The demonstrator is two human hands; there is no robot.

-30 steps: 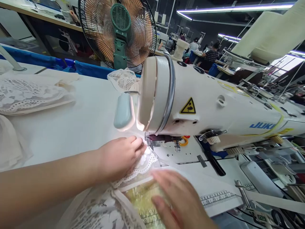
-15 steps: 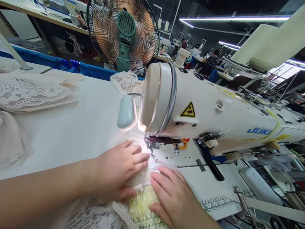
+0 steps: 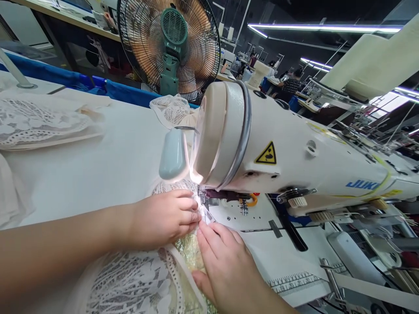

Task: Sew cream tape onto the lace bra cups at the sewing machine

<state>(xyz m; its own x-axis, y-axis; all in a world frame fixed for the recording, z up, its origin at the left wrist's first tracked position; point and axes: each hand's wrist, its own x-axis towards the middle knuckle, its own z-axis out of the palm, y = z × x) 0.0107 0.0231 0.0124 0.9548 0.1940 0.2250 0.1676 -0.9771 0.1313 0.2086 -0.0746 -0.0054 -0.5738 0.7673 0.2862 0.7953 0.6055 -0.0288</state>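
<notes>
White lace fabric point(image 3: 131, 279) runs from the front edge of the table up to the presser foot point(image 3: 202, 201) of a sewing machine point(image 3: 271, 152). My left hand point(image 3: 165, 218) lies on the lace just left of the foot, its fingers curled together and gripping the cloth. Close to those fingertips, my right hand point(image 3: 225, 257) pinches the fabric edge in front of the foot, with its thumb lower down. The stitching point and the cloth under both hands are partly hidden. A yellowish, shiny patch of table point(image 3: 191, 250) shows between the hands.
A pale blue lamp-like piece point(image 3: 172, 155) sits left of the machine head. More lace pieces point(image 3: 42, 117) lie at the left, and another lace piece point(image 3: 172, 109) lies behind. A fan point(image 3: 173, 43) stands beyond the table. A white strip point(image 3: 376, 288) crosses the right side near printed rulers point(image 3: 294, 281).
My left hand's fingers have curled in and drawn closer to my right hand, which has moved up and left toward the foot. More lace shows at the front.
</notes>
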